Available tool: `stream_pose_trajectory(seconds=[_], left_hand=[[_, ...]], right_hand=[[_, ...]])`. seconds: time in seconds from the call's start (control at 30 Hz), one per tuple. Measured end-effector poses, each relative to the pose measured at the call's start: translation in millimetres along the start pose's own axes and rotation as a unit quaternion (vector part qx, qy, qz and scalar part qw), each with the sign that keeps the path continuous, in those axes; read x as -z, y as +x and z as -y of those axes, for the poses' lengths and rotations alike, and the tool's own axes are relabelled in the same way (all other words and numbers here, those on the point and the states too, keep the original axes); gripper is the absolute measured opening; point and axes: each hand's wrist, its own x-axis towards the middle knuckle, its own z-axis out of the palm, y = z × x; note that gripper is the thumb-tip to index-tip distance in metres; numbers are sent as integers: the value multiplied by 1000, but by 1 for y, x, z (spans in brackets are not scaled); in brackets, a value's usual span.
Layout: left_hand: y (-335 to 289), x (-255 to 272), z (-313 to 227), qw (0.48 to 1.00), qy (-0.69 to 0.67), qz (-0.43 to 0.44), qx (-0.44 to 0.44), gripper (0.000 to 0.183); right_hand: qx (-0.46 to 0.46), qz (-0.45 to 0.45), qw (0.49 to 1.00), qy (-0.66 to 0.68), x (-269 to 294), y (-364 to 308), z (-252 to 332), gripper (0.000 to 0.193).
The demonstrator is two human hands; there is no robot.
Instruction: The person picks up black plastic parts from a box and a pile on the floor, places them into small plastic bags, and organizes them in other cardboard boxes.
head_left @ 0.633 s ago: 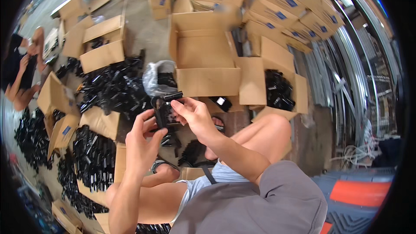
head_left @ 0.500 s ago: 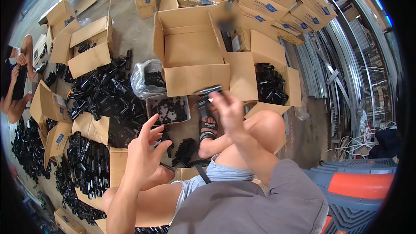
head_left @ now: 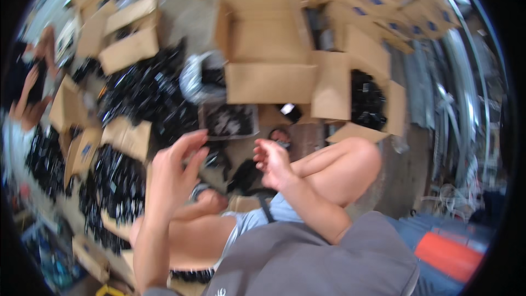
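Observation:
My left hand (head_left: 176, 167) is raised over my left leg, thumb and fingers apart, with nothing between them. My right hand (head_left: 274, 165) hangs over my crossed legs, its fingers loosely curled and apart; no object shows in it. Beyond it is a black plastic piece (head_left: 294, 115) with a white patch, just below the front flap of a large open cardboard box (head_left: 268, 83). Blur hides whether that piece is lying or moving. Between and beyond my hands stands a shallow box (head_left: 233, 137) of small black parts.
A heap of black plastic pieces (head_left: 148, 93) spreads to the left. On the right an open carton (head_left: 331, 85) holds more. A clear plastic bag (head_left: 193, 79) stands beside the large box. Metal profiles (head_left: 427, 82) lie far right. Another person (head_left: 27, 79) sits at far left.
The black piece has left my right hand and is now beyond it. My right hand has drawn back toward me; my left stays open. The whole view has shifted and blurred.

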Motion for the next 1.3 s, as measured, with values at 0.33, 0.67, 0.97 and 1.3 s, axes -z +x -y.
stream_pose_trajectory(seconds=[0.33,0.67,0.97,1.3], left_hand=[[-7,46,0,982,137,-130,11,31],[-17,57,21,967,150,-200,-58,16],[-24,65,26,971,160,-168,-59,22],[-12,46,65,994,70,76,-19,53]], right_hand=[[80,-1,898,-432,19,126,-120,34],[190,-59,682,-703,-27,110,-169,57],[193,-139,689,-684,-54,148,-126,57],[191,394,824,-359,-77,2,10,29]])
